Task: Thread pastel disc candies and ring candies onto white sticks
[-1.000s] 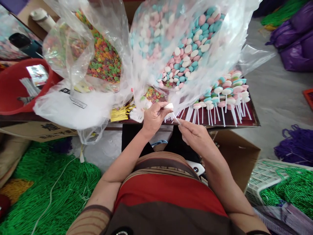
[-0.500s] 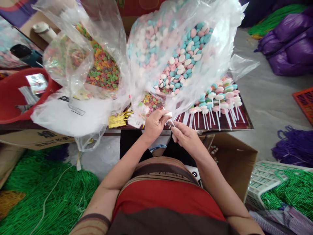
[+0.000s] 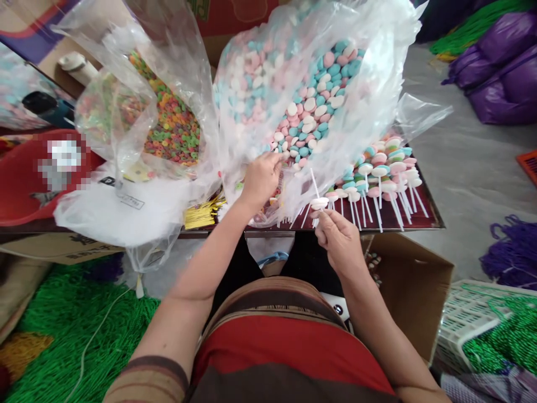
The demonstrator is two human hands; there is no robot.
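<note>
My right hand is closed around a thin white stick. A white candy is threaded on this stick just above my fingers, and the bare end points up past it. My left hand stretches to the mouth of the clear bag. Its fingers reach forward to the lower edge of the pink, white and blue candies, with the fingertips partly hidden. Under and beside that hand lie small ring candies. Finished candy sticks lie in a cluster to the right of my right hand.
Left of centre stands another bag of colourful ring candies. Yellow twist ties lie near the table's front edge. A red basin is at far left. Below the table's right end sits an open cardboard box, beside a white crate.
My left hand has let go of the candy on the stick and moved forward to the bag of candies. My right hand has shifted right, keeping the stick with its white candy upright.
</note>
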